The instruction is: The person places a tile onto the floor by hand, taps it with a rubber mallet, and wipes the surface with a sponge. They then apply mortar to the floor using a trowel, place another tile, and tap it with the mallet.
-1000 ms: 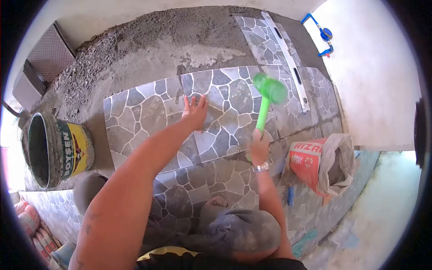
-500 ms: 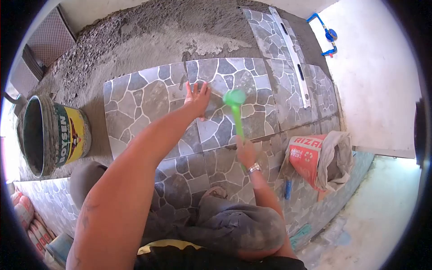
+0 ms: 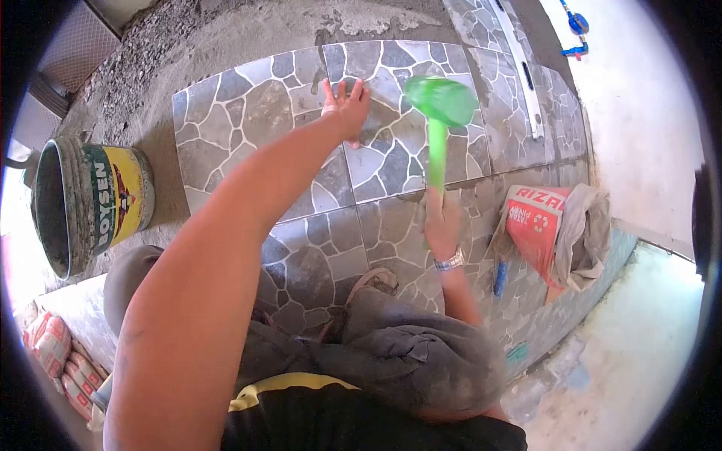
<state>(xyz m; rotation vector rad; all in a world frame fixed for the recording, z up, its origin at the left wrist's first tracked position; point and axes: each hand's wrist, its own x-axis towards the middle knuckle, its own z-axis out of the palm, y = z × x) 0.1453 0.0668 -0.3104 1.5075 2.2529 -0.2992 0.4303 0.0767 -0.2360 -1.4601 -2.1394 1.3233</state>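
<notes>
My left hand (image 3: 347, 113) rests with fingers spread on the stone-patterned floor tiles, by the joint between a left tile (image 3: 252, 113) and a right tile (image 3: 376, 161). In my right hand (image 3: 442, 222) is a green rubber mallet (image 3: 441, 101), gripped by its handle. The mallet's head is blurred by motion and appears raised over the right tile. A metal watch sits on my right wrist.
A mortar-smeared bucket (image 3: 124, 195) stands at left on rough mortar. A long spirit level (image 3: 526, 83) lies across tiles at upper right. An open cement bag (image 3: 541, 218) and a blue-handled tool (image 3: 501, 278) are at right. Stacked bags (image 3: 49, 342) sit at lower left.
The mallet head looks larger and nearer the camera, lifted from the tile. The whole view has shifted, with the tiles higher in the picture. My left hand stays on the tiles.
</notes>
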